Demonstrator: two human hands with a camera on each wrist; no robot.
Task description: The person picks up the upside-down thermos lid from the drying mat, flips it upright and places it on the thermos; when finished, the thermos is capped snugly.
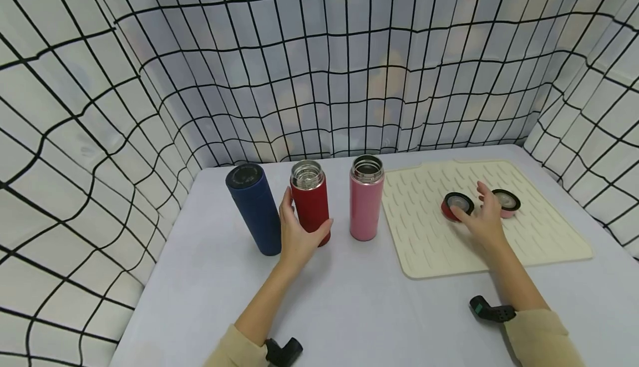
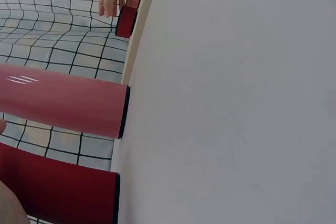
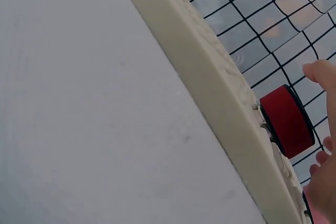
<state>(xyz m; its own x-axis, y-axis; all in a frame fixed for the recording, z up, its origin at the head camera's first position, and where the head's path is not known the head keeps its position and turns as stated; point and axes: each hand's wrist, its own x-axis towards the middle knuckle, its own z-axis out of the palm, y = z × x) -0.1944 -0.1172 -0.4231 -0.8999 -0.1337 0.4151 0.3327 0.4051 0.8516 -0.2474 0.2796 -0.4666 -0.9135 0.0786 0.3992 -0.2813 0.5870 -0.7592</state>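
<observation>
My left hand [image 1: 298,239] is curved around a red thermos bottle [image 1: 310,203], thumb at its front right and fingers along its left side. The bottle stands upright, its steel neck uncovered. A pink thermos bottle [image 1: 366,206], also without a lid, stands to its right. To its left is a blue thermos [image 1: 257,212] with a dark top. My right hand [image 1: 483,224] hovers with spread fingers between a red lid [image 3: 287,121] and a pink lid [image 1: 508,212]. Its thumb overlaps the red lid's edge in the head view.
Both lids lie on a cream ridged mat [image 1: 424,256] at the right of the white table [image 1: 369,311]. Black netting [image 1: 344,73] over pale walls encloses the table's back and sides. Each wrist wears a black camera mount [image 1: 491,310].
</observation>
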